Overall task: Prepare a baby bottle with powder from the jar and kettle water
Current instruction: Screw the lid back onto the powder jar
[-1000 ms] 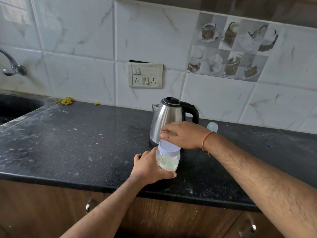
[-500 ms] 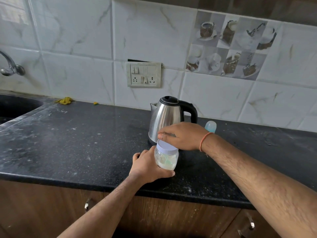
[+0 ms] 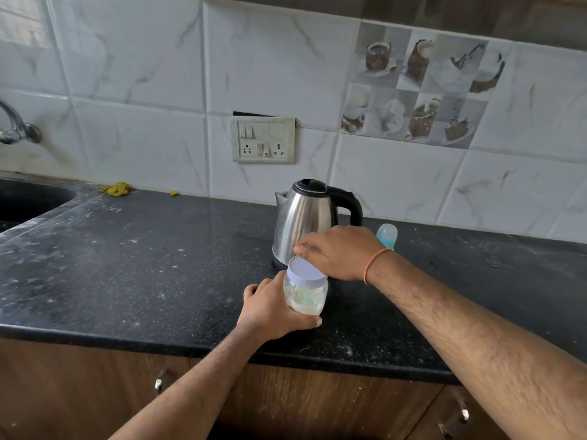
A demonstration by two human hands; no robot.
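Observation:
A clear plastic jar [image 3: 305, 296] with whitish powder and a green scoop inside stands on the black counter [image 3: 143, 274], slightly tilted. My left hand [image 3: 273, 309] wraps around its lower body. My right hand [image 3: 336, 252] grips the far rim of its pale lilac lid [image 3: 305, 270]. Just behind stands a steel kettle [image 3: 305, 220] with a black lid and handle. A baby bottle [image 3: 387, 235] with a blue collar and clear cap peeks out behind my right wrist; most of it is hidden.
A sink [image 3: 28, 201] and tap [image 3: 16, 128] lie at the far left. Yellow scraps [image 3: 117, 188] sit by the tiled wall. A switch and socket plate [image 3: 263, 139] is on the wall above the kettle. Wooden cabinet doors with metal handles [image 3: 160, 381] run below the counter edge.
Both hands stay on the jar and lid. My right hand's fingers have shifted slightly around the lid. The view has drifted a little.

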